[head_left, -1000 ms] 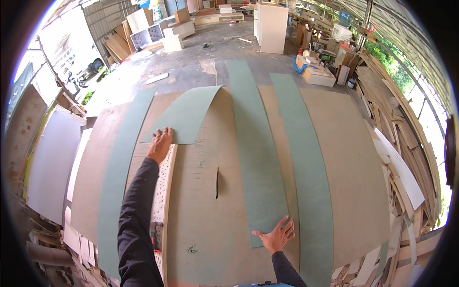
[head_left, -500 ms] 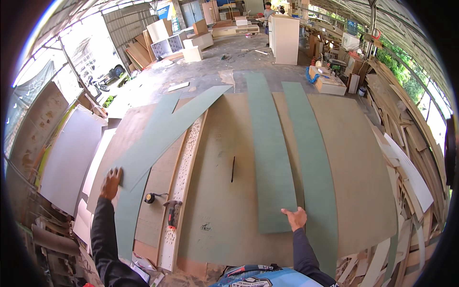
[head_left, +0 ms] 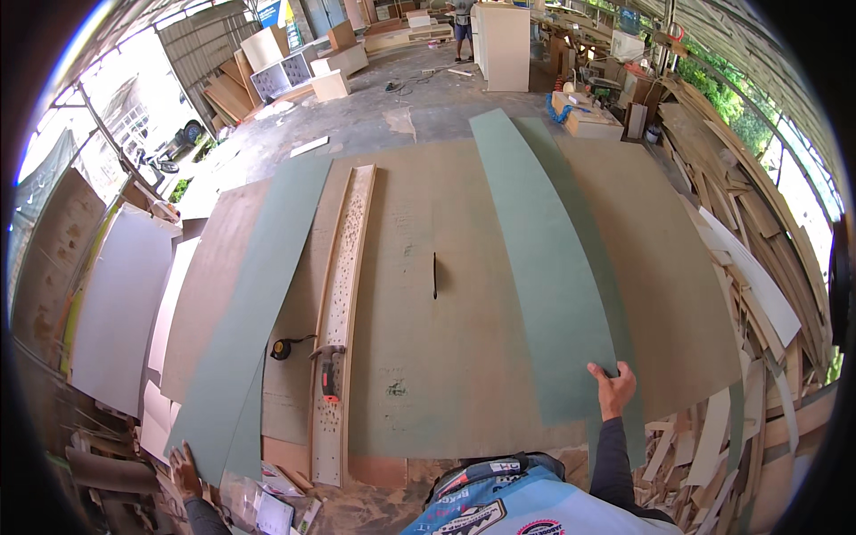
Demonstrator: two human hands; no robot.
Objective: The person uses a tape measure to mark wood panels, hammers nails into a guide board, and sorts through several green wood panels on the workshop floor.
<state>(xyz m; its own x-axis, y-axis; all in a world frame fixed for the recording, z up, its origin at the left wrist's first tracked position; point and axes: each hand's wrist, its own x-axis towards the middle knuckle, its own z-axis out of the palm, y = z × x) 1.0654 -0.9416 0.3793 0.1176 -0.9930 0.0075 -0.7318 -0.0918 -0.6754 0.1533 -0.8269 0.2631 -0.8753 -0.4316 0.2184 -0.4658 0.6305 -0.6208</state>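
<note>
Two long pale-green strips lie at the left of a large brown board (head_left: 446, 374), the upper green strip (head_left: 267, 259) largely covering the other. My left hand (head_left: 185, 471) rests on the near left edge of that strip, its fingers apart. At the right, another green strip (head_left: 544, 267) partly overlaps a darker green strip (head_left: 571, 187). My right hand (head_left: 613, 390) pinches the upper one's right edge near its near end, thumb on top. Between the pairs lie a hammer (head_left: 329, 379) on a narrow speckled plank (head_left: 339, 294), a tape measure (head_left: 282, 349) beside it, and a thin black stick-like thing (head_left: 435, 276).
Piled wooden offcuts (head_left: 713, 223) line the right side. White panels (head_left: 120, 303) lean at the left. Beyond the board stand a tall pale cabinet (head_left: 502, 49) and a person (head_left: 463, 31). A small notepad-like sheet (head_left: 273, 514) lies near the front.
The slanted left strip has swung into line over the one beneath, my left hand coming nearer. My right hand has shifted its strip rightward, over the neighbouring strip. My view has moved slightly.
</note>
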